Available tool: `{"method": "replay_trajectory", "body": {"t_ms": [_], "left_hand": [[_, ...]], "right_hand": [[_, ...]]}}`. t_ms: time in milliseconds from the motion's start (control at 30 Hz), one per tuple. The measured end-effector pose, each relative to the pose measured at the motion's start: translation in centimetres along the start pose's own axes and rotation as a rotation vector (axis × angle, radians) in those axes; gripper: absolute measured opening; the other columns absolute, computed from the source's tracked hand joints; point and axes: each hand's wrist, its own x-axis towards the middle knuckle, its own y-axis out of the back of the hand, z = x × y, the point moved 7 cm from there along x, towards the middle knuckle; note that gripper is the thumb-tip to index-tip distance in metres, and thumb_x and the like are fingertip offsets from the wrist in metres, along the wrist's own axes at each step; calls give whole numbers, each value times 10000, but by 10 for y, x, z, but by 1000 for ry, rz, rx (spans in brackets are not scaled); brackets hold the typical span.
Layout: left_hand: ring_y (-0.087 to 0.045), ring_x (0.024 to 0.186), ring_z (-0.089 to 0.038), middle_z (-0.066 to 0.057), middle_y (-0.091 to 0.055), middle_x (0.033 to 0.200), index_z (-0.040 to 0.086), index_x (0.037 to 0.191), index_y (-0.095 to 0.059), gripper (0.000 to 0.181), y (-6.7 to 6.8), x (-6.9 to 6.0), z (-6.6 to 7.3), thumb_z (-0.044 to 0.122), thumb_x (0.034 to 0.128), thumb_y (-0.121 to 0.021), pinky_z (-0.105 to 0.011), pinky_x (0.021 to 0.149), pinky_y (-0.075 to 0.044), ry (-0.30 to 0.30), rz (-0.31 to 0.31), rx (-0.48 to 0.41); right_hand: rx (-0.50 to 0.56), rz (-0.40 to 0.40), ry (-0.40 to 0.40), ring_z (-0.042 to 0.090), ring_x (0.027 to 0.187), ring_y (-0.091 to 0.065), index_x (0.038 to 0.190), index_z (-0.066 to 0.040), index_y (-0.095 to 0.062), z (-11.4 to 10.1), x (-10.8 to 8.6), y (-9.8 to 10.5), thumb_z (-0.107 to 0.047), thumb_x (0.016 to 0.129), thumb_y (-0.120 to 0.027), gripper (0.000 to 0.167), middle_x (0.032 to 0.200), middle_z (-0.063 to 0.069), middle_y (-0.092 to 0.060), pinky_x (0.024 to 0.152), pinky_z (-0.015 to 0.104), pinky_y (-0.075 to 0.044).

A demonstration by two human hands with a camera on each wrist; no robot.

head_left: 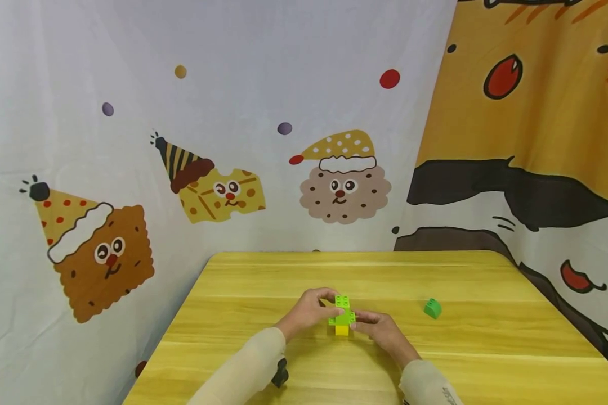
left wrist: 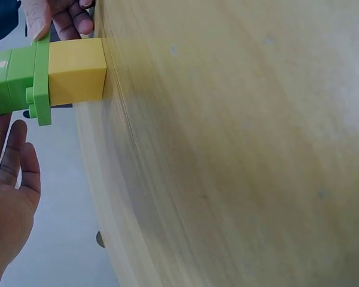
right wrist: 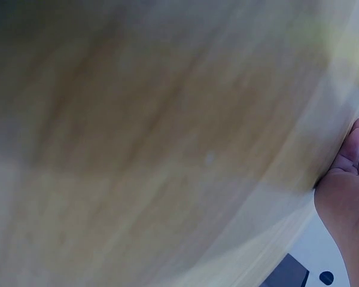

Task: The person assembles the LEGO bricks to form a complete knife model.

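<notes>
A small stack of toy building blocks stands upright on the wooden table [head_left: 263, 275]. At its foot is a yellow block [head_left: 342, 331]; above it lie a wider light green plate [left wrist: 42, 84] and light green blocks [head_left: 342, 316] with studs on top. From the left, my left hand [head_left: 308, 310] holds the upper green blocks, thumb on the near face and fingers behind. My right hand [head_left: 383, 332] pinches the right end of the green plate between thumb and fingers. In the right wrist view, only part of the right hand [right wrist: 344, 197] shows at the edge; the stack is out of sight.
A darker green curved block [head_left: 433, 308] lies apart, to the right on the table. A black object [head_left: 280, 373] shows beside the left sleeve. Behind the table hangs a white curtain [head_left: 243, 84] with cartoon prints.
</notes>
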Motion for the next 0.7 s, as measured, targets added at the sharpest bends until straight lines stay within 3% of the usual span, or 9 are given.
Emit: {"method": "replay_trajectory", "body": {"t_ms": [267, 433, 700], "left_hand": [[-602, 926, -204, 79, -642, 1036, 277, 1094, -710, 239, 1, 0, 0, 374, 883, -765, -334, 766, -507, -9, -1, 31], [-589, 996, -190, 89, -641, 1071, 264, 1140, -703, 303, 4, -1, -5, 394, 874, -770, -336, 819, -485, 10, -2, 66], [-583, 1117, -289, 12, -662, 1136, 168, 1234, -673, 422, 13, -7, -13, 374, 879, -768, -391, 881, -471, 15, -6, 88]], "right_hand": [[-14, 11, -9, 322, 1163, -584, 1259, -106, -696, 1, 1, 0, -340, 852, -792, 479, 1214, 113, -674, 902, 489, -480], [-16, 9, -12, 319, 1159, -584, 1257, -105, -696, 1, 1, 0, -334, 855, -791, 472, 1232, 115, -668, 873, 456, -491], [-31, 21, -5, 259, 1082, -609, 1256, -86, -694, -2, 0, 1, -303, 851, -797, 470, 1202, 113, -680, 806, 386, -496]]}}
